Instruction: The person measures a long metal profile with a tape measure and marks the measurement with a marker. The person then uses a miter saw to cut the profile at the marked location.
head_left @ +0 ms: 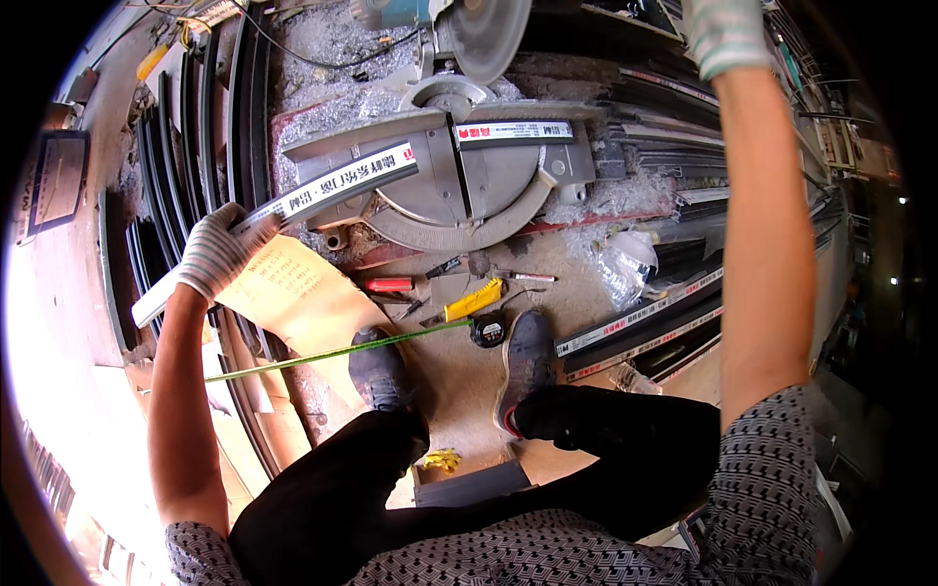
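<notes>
My left hand, in a striped knit glove, is closed round a long metal profile with a white printed film. The profile slants up to the right, its far end over the round table of a miter saw. A short cut-off profile lies against the saw's fence, right of the slot and apart from the held one. Above the table the saw blade is raised. My right hand, gloved too, reaches up at the top right; its fingers are cut off by the picture's edge.
Metal shavings surround the saw. Dark profiles stand at left, more bars lie at right. Near my shoes are a cardboard sheet, a tape measure with its green blade pulled out, a yellow utility knife and a red-handled tool.
</notes>
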A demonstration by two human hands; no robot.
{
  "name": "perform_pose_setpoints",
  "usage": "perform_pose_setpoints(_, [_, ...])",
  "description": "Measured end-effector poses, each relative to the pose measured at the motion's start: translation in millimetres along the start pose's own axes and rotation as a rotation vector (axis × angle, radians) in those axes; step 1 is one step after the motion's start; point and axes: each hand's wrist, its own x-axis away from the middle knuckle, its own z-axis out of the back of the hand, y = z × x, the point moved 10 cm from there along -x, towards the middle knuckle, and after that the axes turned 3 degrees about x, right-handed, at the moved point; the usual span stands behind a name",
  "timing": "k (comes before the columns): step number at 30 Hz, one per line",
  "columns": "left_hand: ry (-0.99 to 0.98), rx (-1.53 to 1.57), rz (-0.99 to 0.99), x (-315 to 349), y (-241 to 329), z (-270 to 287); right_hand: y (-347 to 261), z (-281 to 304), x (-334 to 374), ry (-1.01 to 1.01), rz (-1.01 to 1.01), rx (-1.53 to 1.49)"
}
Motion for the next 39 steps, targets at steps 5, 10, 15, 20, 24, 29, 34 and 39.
perform_pose_setpoints(5, [0.036,0.04,-0.078,-11,25,4,64,45,128,0.044,-0.239,0.625])
perform_pose_setpoints(10, [0.039,0.001,-0.133,-2,33,11,153,14,218,-0.375,-0.081,1.05])
perform_pose_setpoints(15, [0.028,-0.137,-0.171,13,60,9,184,0,233,-0.596,-0.022,1.304])
perform_pose_setpoints(20, [0.095,-0.332,-0.303,20,67,16,176,-2,225,-0.689,-0.151,1.387])
perform_pose_setpoints(24, [0.054,-0.447,-0.437,29,76,14,177,-10,225,-0.822,-0.191,1.443])
perform_pose_setpoints(29, [0.022,-0.28,-0.287,46,111,18,183,4,257,-0.969,-0.201,1.452])
perform_pose_setpoints(34, [-0.042,-0.398,-0.228,49,117,21,181,49,275,-0.972,-0.526,1.219])
perform_pose_setpoints(39, [-0.059,-0.306,-0.221,62,125,18,178,117,304,-0.827,-0.926,0.89])
